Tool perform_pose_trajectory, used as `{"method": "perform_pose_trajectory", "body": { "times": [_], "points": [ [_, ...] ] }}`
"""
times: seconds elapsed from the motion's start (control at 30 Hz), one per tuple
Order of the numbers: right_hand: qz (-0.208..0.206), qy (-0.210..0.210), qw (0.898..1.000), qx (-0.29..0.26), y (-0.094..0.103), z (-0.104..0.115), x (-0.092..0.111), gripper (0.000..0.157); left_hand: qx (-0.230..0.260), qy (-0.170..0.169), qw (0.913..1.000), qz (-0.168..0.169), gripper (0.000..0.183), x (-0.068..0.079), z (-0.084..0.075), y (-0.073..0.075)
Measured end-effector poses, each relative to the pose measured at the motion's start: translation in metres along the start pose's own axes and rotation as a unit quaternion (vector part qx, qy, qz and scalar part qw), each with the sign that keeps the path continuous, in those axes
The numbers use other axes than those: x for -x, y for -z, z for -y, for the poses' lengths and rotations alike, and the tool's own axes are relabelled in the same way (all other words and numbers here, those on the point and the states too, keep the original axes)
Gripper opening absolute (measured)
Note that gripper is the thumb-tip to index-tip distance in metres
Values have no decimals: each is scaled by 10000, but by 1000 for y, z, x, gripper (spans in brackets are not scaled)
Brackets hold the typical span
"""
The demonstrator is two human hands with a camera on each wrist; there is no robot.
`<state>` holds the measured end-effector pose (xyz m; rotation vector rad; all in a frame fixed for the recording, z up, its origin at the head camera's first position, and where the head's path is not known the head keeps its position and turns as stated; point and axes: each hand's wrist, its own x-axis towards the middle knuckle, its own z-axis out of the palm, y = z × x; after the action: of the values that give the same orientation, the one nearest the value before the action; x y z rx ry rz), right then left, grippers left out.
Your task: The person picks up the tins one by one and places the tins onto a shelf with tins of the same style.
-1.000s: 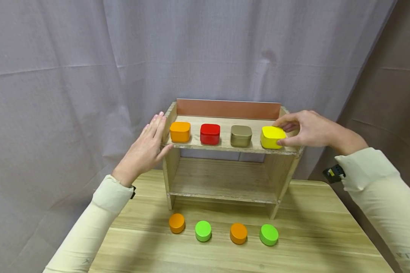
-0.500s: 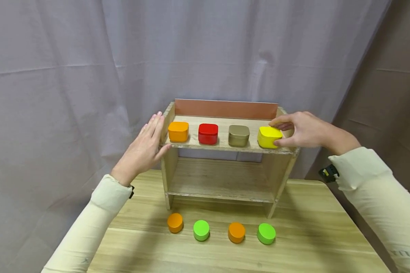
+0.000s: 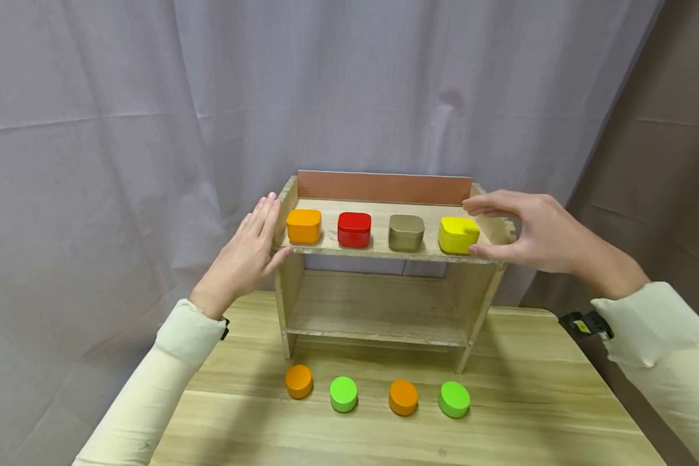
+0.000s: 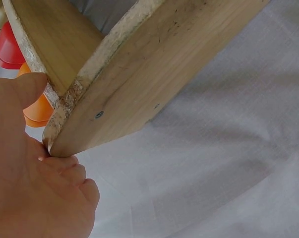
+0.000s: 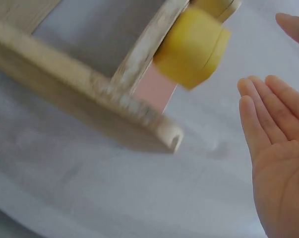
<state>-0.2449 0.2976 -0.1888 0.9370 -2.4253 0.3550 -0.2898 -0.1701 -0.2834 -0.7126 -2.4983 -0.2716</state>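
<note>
A small wooden shelf (image 3: 378, 255) stands on the table. On its top board sit an orange box (image 3: 304, 226), a red box (image 3: 354, 230), an olive box (image 3: 406, 233) and a yellow box (image 3: 457, 235), all with rounded corners. My left hand (image 3: 235, 262) rests on the shelf's left side panel (image 4: 114, 99), fingers straight and thumb at the board's front edge. Just right of the yellow box is my right hand (image 3: 544, 233), thumb and fingers spread apart. The right wrist view shows a gap between that hand and the yellow box (image 5: 191, 47).
Before the shelf, a row of round lidded pieces lies on the table (image 3: 326, 440): orange (image 3: 299, 381), green (image 3: 343, 394), orange (image 3: 403, 397) and green (image 3: 454, 399). A brown strip (image 3: 384, 188) lines the top board's back. Grey curtain (image 3: 122, 162) hangs behind.
My right hand has let go of the yellow box and drawn back to the right, its fingers spreading. The yellow box stays on the top board; my left hand has stayed at the panel.
</note>
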Motion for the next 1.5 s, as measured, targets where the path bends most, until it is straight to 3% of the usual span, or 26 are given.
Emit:
{"method": "perform_pose_trajectory", "body": {
  "times": [0.3,0.47,0.7,1.0,1.23,1.5],
  "points": [
    [-299,1202,9916,-364,-20,25,23,75,17,26,10000,10,88,0,1,2],
    [-199,1436,9877,-585,-43,29,40,76,12,19,10000,34,88,1,0,1],
    [173,1215,9882,-920,-88,31,65,75,-1,-5,10000,-30,88,2,1,1],
    [585,1113,9800,-1539,-168,30,104,71,-11,25,10000,68,88,2,2,1],
    [1293,430,9747,-1771,-220,21,126,66,23,47,10000,-11,88,2,1,0],
    [1731,-297,9605,-2159,-251,12,140,64,81,45,10000,30,88,2,1,-1]
  ]
}}
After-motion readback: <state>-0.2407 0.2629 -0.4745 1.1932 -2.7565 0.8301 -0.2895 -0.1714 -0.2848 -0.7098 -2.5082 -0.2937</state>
